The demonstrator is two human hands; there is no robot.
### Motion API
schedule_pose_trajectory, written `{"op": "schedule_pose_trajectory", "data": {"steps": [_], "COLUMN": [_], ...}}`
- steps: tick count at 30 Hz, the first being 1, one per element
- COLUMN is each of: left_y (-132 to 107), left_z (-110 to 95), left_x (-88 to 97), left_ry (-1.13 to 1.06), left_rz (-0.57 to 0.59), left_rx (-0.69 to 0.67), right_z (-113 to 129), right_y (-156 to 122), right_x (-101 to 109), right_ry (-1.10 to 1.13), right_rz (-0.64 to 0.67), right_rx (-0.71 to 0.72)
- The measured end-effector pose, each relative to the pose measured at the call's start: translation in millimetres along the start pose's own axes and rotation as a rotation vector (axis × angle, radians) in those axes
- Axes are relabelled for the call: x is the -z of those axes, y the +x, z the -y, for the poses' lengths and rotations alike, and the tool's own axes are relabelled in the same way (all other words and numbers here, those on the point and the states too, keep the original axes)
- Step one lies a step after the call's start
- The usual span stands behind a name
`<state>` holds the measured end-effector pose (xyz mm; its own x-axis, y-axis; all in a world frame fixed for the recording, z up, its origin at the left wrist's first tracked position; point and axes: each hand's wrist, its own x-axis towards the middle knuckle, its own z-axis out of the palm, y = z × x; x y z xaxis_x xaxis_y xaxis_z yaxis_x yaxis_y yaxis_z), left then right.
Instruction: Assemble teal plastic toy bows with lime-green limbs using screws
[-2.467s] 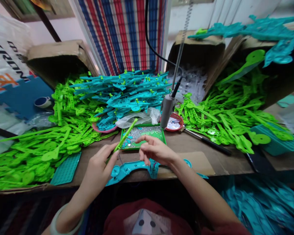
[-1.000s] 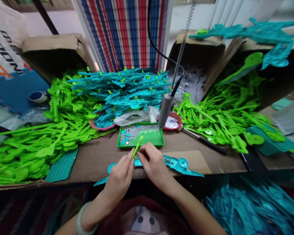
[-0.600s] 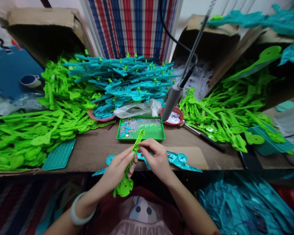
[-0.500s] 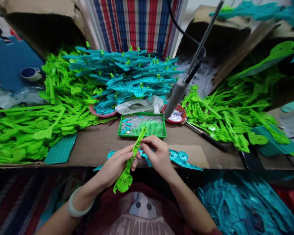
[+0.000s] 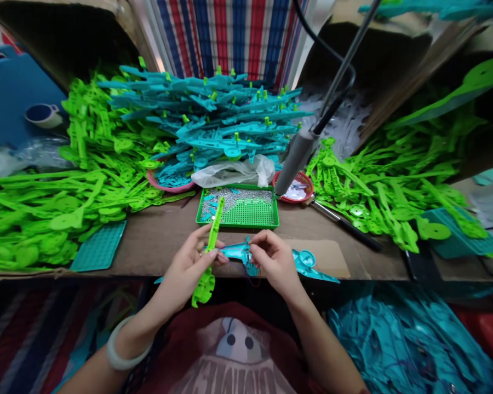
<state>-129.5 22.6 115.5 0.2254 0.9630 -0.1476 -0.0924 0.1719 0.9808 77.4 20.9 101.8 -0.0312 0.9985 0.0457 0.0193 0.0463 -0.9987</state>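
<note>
Brown tabletop (image 5: 164,229) spread before us, turquoise parts (image 5: 207,117) stacked at its back, presumably to spare working room. One long turquoise piece (image 5: 237,252) lay along the near edge, likely for easy reach. Our left hand (image 5: 189,261) gripped a green piece (image 5: 216,224), seemingly angled clear; our right hand (image 5: 275,261) bunched its fingertips beside that turquoise middle, holding what, we couldn't tell.
</note>
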Motion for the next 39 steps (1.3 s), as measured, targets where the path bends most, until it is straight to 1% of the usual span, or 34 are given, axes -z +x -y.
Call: {"op": "schedule_pose_trajectory", "data": {"steps": [2, 4, 5, 7, 8, 10, 12, 13, 15, 17, 18, 20, 22, 25, 27, 28, 30, 32, 34, 36, 39], "left_y": [0.2, -0.1, -0.3, -0.1, 0.2, 1.3, 2.4, 2.9, 3.6, 3.9, 3.8, 2.5, -0.3, -5.6, -7.4, -7.5, -6.4, -4.5, -3.2, -2.7, -2.3], "left_z": [-1.8, -2.9, -2.8, -1.3, -0.1, 2.2, 3.6, 3.8, 3.8, 4.3, 5.3, 9.1, 14.2, 19.7, 20.5, 20.3, 19.6, 19.1, 19.1, 19.9, 22.2], "left_x": [-0.7, -4.4, -7.3, -14.0, -17.1, -21.7, -23.5, -23.6, -22.9, -22.6, -23.1, -25.5, -29.4, -33.7, -33.4, -32.4, -29.8, -28.2, -28.4, -29.6, -30.2], "left_ry": [0.067, 0.142, 0.175, 0.257, 0.317, 0.466, 0.588, 0.612, 0.566, 0.427, 0.343, 0.203, 0.109, 0.002, -0.016, 0.018, 0.189, 0.436, 0.632, 0.735, 0.823], "left_rz": [-0.02, 0.008, 0.023, 0.004, -0.038, -0.164, -0.26, -0.275, -0.269, -0.259, -0.25, -0.221, -0.163, -0.038, 0.038, 0.05, 0.005, -0.083, -0.121, -0.09, -0.04], "left_rx": [-0.062, -0.117, -0.146, -0.221, -0.272, -0.384, -0.46, -0.467, -0.416, -0.288, -0.203, -0.036, 0.081, 0.164, 0.178, 0.162, 0.056, -0.13, -0.302, -0.383, -0.422], "right_z": [2.8, 7.1, 9.2, 11.5, 11.4, 8.9, 5.1, 3.5, 1.6, 1.4, 1.6, 1.8, 1.0, -2.4, -5.0, -6.2, -7.9, -8.8, -9.0, -9.2, -10.4], "right_y": [-2.7, -4.0, -3.9, -2.5, -1.4, 0.9, 2.2, 2.3, 1.2, -1.1, -2.4, -4.4, -5.5, -5.3, -5.0, -5.0, -5.4, -6.1, -6.7, -7.1, -7.4], "right_x": [5.9, 6.5, 4.1, -5.1, -11.1, -22.5, -29.3, -30.0, -26.9, -21.1, -18.6, -16.1, -16.9, -19.1, -18.8, -18.3, -17.7, -18.5, -20.0, -20.9, -20.1], "right_ry": [-0.145, -0.272, -0.295, -0.224, -0.143, 0.031, 0.137, 0.151, 0.133, 0.141, 0.165, 0.232, 0.294, 0.322, 0.325, 0.31, 0.246, 0.161, 0.121, 0.119, 0.125], "right_rz": [0.012, -0.009, -0.019, -0.005, 0.026, 0.081, 0.07, 0.04, -0.04, -0.087, -0.087, -0.037, 0.047, 0.109, 0.094, 0.078, 0.053, 0.031, 0.025, 0.027, 0.05], "right_rx": [0.058, 0.152, 0.192, 0.204, 0.172, 0.067, -0.003, -0.01, -0.001, -0.013, -0.029, -0.075, -0.135, -0.192, -0.202, -0.192, -0.139, -0.049, 0.015, 0.038, 0.026]}}
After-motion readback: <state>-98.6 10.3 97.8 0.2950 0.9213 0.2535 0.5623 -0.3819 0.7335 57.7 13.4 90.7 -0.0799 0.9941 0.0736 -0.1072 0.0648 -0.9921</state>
